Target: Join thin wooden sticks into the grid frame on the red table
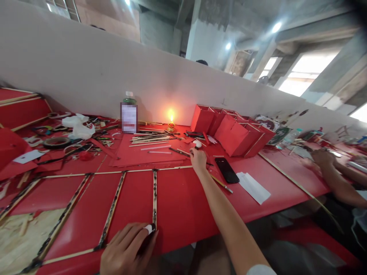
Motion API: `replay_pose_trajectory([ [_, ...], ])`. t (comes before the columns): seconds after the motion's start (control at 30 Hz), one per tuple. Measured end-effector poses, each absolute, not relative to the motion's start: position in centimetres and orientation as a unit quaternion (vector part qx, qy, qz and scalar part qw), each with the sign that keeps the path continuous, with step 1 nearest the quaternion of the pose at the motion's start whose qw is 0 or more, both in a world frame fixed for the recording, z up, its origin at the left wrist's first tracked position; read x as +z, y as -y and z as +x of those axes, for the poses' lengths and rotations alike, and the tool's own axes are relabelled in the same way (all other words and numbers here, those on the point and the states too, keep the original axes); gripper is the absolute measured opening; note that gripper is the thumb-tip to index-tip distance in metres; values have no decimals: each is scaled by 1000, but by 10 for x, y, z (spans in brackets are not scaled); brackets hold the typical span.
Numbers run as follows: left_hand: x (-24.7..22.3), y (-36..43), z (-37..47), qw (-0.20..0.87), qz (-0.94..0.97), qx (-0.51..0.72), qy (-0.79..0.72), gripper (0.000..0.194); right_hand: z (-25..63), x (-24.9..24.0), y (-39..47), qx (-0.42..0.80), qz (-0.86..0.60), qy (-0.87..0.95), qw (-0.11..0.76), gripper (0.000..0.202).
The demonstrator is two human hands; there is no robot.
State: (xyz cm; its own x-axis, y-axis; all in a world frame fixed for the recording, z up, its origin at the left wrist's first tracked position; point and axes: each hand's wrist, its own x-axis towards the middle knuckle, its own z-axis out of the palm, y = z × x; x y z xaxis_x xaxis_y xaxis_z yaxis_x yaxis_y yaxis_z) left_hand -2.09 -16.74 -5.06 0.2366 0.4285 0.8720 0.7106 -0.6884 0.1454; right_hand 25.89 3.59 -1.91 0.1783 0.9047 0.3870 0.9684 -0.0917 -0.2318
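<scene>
Presently, my left hand [129,246] curls over the wooden frame [155,194] spanning the picture's lower left. At centre, my right hand [198,158] bunches beside a white knob [197,143]; I can't tell whether either grips.

We see a plain, bright red worktop [183,206]. Back from its front edge run cream wooden strips [112,209] blotched irregularly with black. Along the back edge stand matching red boxes [239,133] with pale trim [254,144], a gold lamp [171,127] with an orange-yellow flame [171,116], and a green bottle [129,101] with a white cap [129,93]. Nearer the front edge, we find a black phone [226,170] beside plain white paper [254,187].
</scene>
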Motion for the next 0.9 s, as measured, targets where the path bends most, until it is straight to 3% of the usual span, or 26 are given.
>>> replay_pose_trajectory([
  [0.27,-57,167,-22,147,-778,-485,373,5,260,-17,-26,-84,-716,641,263,22],
  [0.47,-53,172,-21,108,-784,-474,386,7,259,-23,12,-87,-570,689,439,11],
  [0.57,-50,175,-20,82,-785,-468,397,7,253,-31,48,-83,-507,707,486,14],
  [0.9,-54,176,-20,73,-790,-449,412,12,241,-29,146,129,-396,825,382,7],
])
